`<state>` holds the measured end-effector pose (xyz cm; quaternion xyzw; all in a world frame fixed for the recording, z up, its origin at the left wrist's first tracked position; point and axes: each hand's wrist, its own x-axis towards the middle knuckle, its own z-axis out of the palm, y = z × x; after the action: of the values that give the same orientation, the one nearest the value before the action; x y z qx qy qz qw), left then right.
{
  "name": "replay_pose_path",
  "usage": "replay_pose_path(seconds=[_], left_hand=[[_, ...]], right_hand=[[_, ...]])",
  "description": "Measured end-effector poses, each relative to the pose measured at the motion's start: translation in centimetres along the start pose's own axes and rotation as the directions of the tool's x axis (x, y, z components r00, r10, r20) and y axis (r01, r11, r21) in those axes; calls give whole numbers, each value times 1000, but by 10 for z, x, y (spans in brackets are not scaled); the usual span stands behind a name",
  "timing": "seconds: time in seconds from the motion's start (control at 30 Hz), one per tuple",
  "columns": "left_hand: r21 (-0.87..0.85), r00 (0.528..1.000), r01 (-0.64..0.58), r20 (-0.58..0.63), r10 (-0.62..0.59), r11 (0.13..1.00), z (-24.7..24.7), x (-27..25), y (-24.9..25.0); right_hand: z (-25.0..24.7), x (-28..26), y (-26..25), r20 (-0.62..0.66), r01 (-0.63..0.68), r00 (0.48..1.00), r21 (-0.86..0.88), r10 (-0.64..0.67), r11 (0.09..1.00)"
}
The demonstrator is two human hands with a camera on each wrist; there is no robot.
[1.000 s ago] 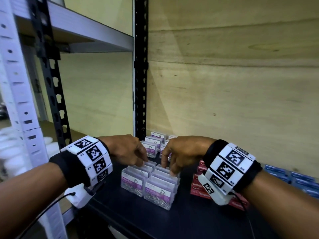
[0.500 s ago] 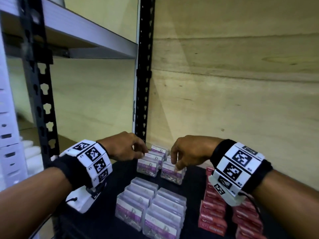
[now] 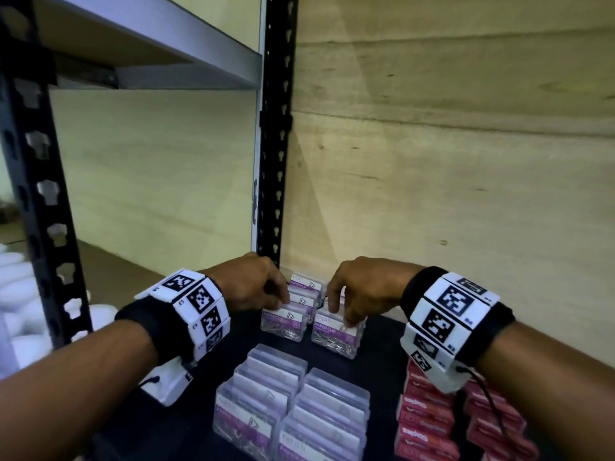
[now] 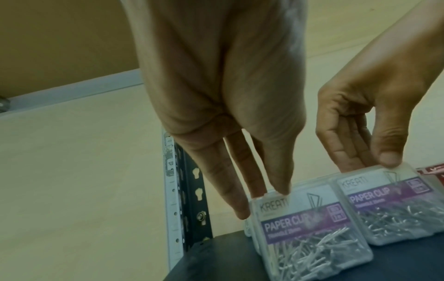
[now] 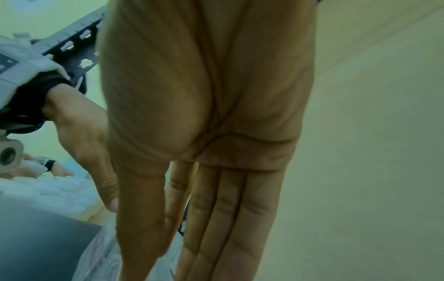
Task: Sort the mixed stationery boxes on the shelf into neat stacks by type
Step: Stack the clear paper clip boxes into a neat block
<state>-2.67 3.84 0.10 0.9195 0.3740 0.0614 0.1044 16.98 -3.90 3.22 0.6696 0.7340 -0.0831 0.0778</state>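
Dark shelf (image 3: pixel 382 367), left hand (image 3: pixel 253 284) pinching paper-clip box (image 3: pixel 283 324), right hand (image 3: pixel 359 291) pinching neighbouring box (image 3: pixel 336 337)

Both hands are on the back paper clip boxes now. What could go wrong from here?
1. The left hand and right hand each pinch a standing paper clip box only at its top edge, so it may slip or tip.
2. Pulling them forward may knock the front paper clip stack.
3. The right wrist hangs over the red staples boxes.
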Motion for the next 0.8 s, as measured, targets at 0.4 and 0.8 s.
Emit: replay_pose_path(seconds=[0.4,0.8], left_hand=[[44,998,38,50,-41,998,0,-15,16],[48,995,36,93,-41,998,0,-39,33]], right_hand=[[0,-6,-2,39,17,999,0,-17,1000],[9,-36,-13,22,27,999,42,-28,999]])
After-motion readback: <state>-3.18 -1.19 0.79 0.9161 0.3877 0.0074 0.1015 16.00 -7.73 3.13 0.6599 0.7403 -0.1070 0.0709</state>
